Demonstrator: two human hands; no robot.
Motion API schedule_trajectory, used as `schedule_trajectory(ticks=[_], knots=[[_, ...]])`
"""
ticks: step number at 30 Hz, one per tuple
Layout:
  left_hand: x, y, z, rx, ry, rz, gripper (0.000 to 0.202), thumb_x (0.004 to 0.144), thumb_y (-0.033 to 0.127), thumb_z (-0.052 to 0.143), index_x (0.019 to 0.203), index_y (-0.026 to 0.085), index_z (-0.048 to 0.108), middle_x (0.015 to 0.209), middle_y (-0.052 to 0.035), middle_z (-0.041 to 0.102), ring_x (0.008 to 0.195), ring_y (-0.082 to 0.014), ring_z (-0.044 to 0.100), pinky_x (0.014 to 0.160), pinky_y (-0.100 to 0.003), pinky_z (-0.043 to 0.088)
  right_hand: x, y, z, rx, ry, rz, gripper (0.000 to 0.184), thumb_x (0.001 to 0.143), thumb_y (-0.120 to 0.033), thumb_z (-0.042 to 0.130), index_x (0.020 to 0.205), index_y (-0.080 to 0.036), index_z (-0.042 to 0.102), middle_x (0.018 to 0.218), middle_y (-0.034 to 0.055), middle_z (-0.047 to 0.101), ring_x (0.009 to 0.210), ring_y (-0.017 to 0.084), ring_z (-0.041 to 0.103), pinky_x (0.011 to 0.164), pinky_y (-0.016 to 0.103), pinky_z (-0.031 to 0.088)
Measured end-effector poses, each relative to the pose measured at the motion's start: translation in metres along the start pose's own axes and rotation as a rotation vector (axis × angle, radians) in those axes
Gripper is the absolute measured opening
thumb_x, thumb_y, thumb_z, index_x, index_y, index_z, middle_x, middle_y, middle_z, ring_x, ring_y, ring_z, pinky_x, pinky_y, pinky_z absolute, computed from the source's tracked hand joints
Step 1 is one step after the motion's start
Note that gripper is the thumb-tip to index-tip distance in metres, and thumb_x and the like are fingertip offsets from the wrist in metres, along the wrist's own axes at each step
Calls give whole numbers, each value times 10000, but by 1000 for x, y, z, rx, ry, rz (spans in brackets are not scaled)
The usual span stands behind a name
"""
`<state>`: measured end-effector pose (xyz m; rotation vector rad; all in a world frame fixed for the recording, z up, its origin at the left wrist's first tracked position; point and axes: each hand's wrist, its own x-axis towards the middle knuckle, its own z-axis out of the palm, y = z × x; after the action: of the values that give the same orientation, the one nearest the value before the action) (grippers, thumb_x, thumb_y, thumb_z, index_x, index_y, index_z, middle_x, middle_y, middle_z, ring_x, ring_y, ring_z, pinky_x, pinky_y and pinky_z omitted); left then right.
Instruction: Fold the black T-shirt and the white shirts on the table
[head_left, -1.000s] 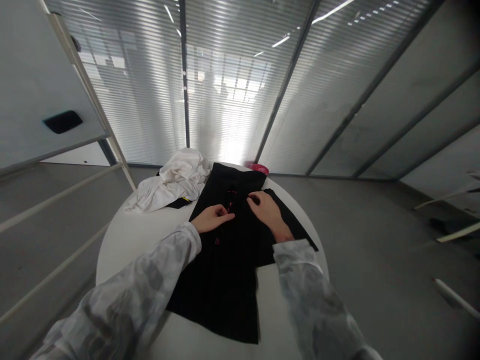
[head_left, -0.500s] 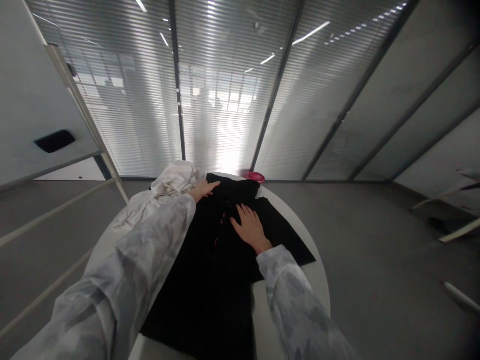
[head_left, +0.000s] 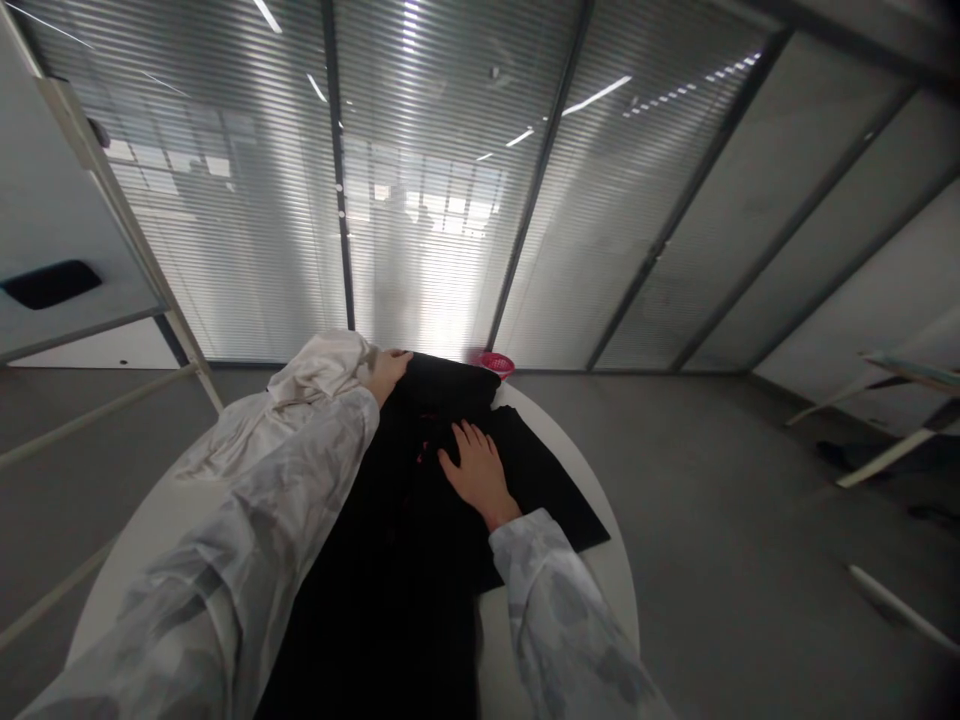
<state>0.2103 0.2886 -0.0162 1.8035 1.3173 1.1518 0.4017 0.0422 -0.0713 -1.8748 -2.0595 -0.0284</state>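
Right hand [head_left: 478, 474] lies flat, fingers spread, on black garment [head_left: 420, 550]; left hand [head_left: 387, 375] touches its far edge, grip unclear.

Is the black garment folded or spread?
Mostly spread out: the black garment lies broad across the table, one part extending past the right hand. Finer folds: cannot tell.
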Motion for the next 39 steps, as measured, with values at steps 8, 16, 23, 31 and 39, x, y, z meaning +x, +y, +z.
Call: schedule_trajectory(ticks=[8,16,23,31,39], knots=[[16,-6,-1,97,222,-245,367,910,358,746,1214,153,733,898,-80,760,890,-264,761,827,-365,603,2,4,8,45,62,-13,647,1083,-464,528,1645,-145,517,1727,165,486,1615,350,417,1339,550,281],[-50,-28,28,427,-15,356,632,1021,549,648,1548,202,607,1695,-141,533,1598,-314,458,1352,-464,310,3,5,10,44,33,-16,664,1085,-507,518,1661,-175,509,1760,154,435,1639,376,373,1332,607,276],[-74,-33,34,732,-291,327,682,1076,648,492,1584,208,607,1742,-143,473,1636,-359,411,1369,-582,234,5,8,13,66,29,-41,645,1082,-490,536,1649,-185,516,1747,163,454,1625,380,398,1328,616,282],[-132,-15,30,658,-189,461,628,1104,590,482,1587,204,592,1701,-126,536,1590,-309,485,1364,-521,293,26,26,14,365,45,49,429,1090,-408,491,1442,-238,668,1544,126,672,1463,309,607,1277,537,403],[-162,-16,11,575,-68,381,524,1014,563,670,1400,213,722,1505,-124,704,1434,-328,624,1281,-508,422,142,74,-24,247,124,483,613,901,-652,707,1282,-173,715,1237,205,772,1234,387,721,1101,521,522]])
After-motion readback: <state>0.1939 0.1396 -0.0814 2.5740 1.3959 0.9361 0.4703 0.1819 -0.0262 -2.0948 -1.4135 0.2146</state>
